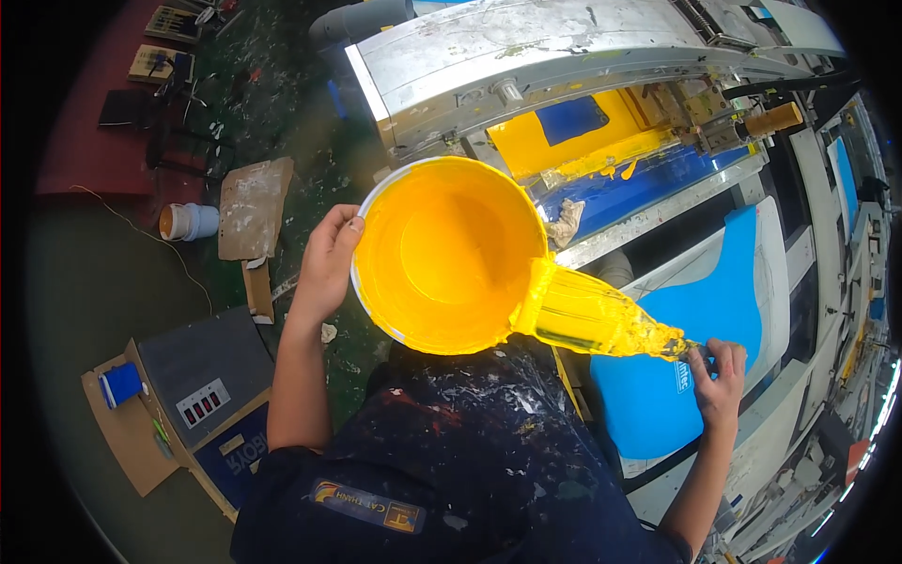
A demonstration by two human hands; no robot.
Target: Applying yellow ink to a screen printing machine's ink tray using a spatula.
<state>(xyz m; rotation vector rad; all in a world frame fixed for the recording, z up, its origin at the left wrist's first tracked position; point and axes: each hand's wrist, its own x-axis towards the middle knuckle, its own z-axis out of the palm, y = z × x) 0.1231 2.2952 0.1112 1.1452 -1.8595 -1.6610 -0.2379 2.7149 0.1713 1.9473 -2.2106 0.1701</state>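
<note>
My left hand (pixel 329 258) grips the left rim of a round bucket (pixel 379 282), its thumb over the edge. Yellow ink or paint coats the bucket's inside, and its mouth faces up toward me. My right hand (pixel 718 383) is closed round the handle end of a wide spatula (pixel 597 315), thickly smeared with the same yellow. The spatula's broad end rests at the bucket's right rim. Beyond the bucket, a blue printing screen (pixel 615 202) carries yellow ink along its far part. A crumpled rag (pixel 566 224) lies on the screen's near edge.
A pale machine beam (pixel 526 52) spans the top. Right of me, a white board (pixel 772 273) bears a blue shape (pixel 658 385). At left stand a dark cabinet with switches (pixel 202 404), a cardboard piece (pixel 254 207) and a small tub (pixel 188 222) on the floor.
</note>
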